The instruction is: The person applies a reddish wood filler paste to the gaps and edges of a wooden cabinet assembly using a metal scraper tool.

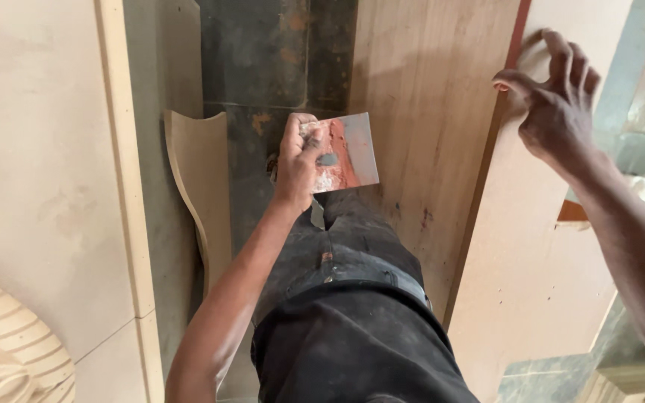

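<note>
While gripping the putty-smeared scraper in left hand, keep blade flat; rest empty, spread right hand on board edge.

so the left hand is gripping a flat scraper blade, blade poking out right of the grip. Just left of the grip there's a curved board offcut on the floor. Well right, the right hand touches the top edge of an upright panel.

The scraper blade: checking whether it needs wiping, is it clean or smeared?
Smeared. The scraper blade in the left hand carries reddish-brown filler streaks and a grey blob.
</note>
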`<state>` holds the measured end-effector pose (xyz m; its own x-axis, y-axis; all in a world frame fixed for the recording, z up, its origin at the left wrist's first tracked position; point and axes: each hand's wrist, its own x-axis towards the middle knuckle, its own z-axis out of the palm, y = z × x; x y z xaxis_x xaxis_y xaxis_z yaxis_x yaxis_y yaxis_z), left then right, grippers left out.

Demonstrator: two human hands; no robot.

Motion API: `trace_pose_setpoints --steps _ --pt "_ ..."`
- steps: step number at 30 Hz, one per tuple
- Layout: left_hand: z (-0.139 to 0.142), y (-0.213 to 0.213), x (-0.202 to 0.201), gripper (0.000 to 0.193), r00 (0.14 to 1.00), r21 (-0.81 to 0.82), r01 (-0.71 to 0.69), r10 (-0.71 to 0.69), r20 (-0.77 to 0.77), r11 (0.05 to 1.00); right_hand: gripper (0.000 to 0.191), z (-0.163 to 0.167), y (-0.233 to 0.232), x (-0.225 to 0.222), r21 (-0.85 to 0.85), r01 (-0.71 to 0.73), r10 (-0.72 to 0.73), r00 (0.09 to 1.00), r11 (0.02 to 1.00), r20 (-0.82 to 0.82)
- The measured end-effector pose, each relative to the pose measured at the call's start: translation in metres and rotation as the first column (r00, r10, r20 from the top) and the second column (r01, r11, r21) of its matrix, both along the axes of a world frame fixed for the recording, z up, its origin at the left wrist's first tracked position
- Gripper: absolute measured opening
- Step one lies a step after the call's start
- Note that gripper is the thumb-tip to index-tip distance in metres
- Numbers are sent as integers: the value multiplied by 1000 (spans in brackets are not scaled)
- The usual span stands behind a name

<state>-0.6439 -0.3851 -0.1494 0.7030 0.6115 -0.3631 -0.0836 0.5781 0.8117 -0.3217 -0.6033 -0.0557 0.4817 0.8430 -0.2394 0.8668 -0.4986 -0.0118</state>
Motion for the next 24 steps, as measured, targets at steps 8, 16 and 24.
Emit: trace_pose_setpoints --steps 8,16,24 --pt "3 -17 6 14 983 -35 181 -180 25 983 84 2 -57 -71 -56 15 -15 1000 998 -1" --pt "-3 -27 5 13 967 -62 254 -251 53 965 83 21 -127 -172 -68 17 -23 997 998 -79" --pt "11 -22 -1 16 978 -37 206 -204 46 978 99 17 -50 -77 2 -26 26 998 1000 -64"
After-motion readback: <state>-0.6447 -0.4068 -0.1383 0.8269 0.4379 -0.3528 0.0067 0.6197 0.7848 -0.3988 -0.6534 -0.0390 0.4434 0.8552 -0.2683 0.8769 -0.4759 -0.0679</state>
